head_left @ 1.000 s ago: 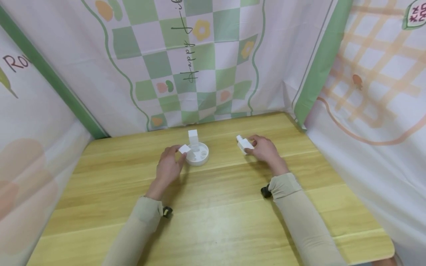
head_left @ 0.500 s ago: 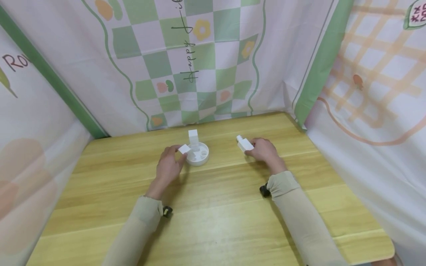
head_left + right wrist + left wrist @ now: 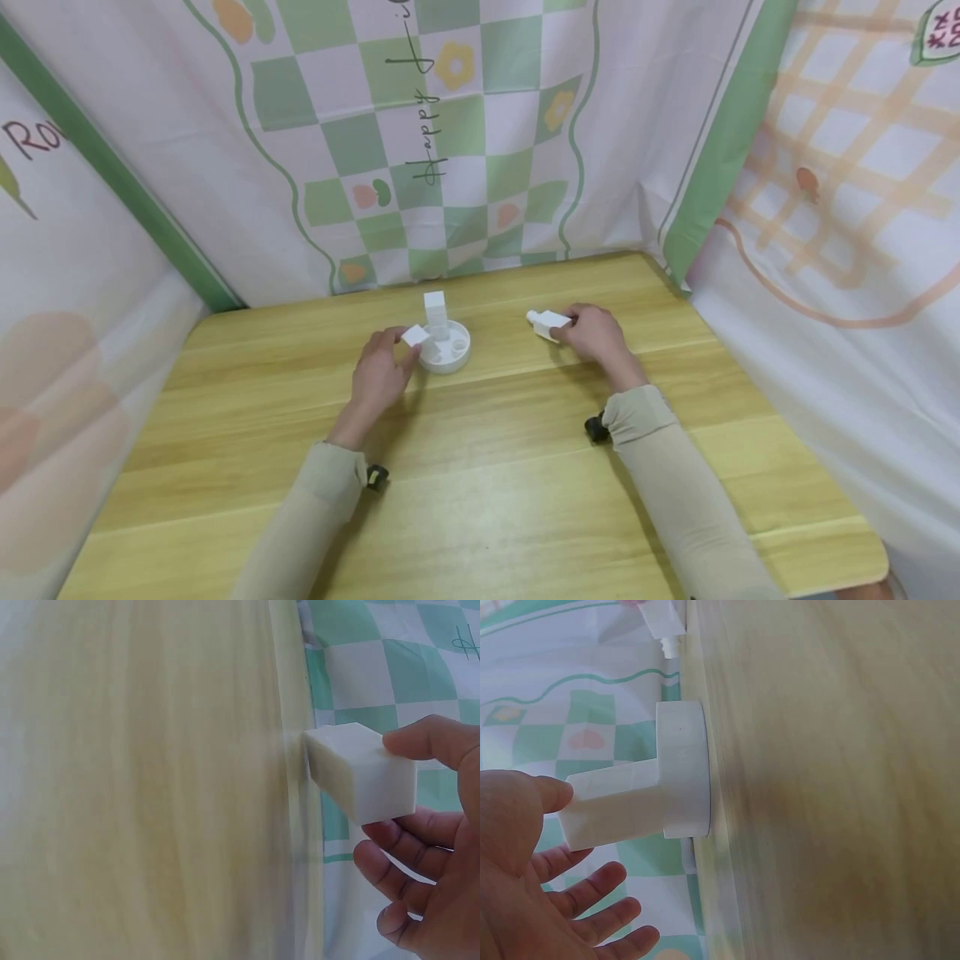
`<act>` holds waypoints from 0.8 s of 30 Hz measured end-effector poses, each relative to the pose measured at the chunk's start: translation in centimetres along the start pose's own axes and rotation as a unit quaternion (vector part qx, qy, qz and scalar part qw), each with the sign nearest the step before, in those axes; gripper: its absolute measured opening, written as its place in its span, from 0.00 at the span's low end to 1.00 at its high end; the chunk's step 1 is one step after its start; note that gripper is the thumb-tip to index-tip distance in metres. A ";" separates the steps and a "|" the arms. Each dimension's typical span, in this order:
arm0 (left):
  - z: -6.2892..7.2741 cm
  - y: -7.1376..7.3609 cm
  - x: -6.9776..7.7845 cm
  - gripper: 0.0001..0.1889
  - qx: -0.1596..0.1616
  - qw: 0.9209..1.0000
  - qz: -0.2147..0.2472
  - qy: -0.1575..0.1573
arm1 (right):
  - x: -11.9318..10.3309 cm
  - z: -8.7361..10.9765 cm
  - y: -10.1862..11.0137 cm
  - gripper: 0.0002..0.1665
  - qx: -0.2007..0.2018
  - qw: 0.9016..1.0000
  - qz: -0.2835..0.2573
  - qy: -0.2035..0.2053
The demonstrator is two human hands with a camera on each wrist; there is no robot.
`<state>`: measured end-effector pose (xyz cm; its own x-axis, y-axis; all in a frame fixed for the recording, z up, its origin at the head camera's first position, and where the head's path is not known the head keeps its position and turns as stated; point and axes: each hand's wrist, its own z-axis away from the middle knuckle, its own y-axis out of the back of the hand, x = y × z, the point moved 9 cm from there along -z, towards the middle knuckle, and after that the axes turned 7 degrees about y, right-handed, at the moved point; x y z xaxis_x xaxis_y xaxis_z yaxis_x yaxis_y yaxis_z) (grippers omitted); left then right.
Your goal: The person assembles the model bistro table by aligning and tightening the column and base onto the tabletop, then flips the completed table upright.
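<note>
A round white base (image 3: pixel 447 364) with a raised rim and small round sockets sits on the table. One white rectangular block (image 3: pixel 436 310) stands upright on its far side. My left hand (image 3: pixel 381 377) pinches the top of a second white block (image 3: pixel 615 806) between thumb and fingertip; its lower end meets the base, though the joint itself is hidden. To the right, my right hand (image 3: pixel 594 335) holds a third white block (image 3: pixel 367 776) by its end, thumb above and fingers below. This block lies tilted, with a narrow ridged peg (image 3: pixel 670 647) pointing left.
The wooden table (image 3: pixel 480 500) ends at the back against a green-and-white checked curtain (image 3: pixel 450 142). Printed cloths hang on both sides. A black strap fitting (image 3: pixel 377 477) shows below the left cuff, and another black fitting (image 3: pixel 597 427) by the right cuff.
My right hand has turned its block so that the peg swings down and points more to the left. The left hand, its block and the base stay in place.
</note>
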<state>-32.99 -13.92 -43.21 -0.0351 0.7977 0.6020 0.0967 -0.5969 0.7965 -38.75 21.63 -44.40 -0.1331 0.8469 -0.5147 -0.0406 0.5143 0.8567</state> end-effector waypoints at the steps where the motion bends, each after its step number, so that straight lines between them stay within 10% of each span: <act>1: 0.0 0.0 0.0 0.26 0.000 1.000 -0.001 0.000 | 0.0 0.0 0.0 0.30 0.001 1.000 -0.007 -0.001; 24: 0.1 0.1 0.2 0.26 0.007 1.000 -0.007 -0.013 | -2.1 0.1 1.5 0.32 0.068 0.995 -0.067 0.029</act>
<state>-32.84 -13.86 -43.02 -0.0101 0.8081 0.5889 0.1100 -0.5845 0.8039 -38.47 20.63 -42.01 -0.1931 0.7621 -0.6180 0.0728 0.6392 0.7656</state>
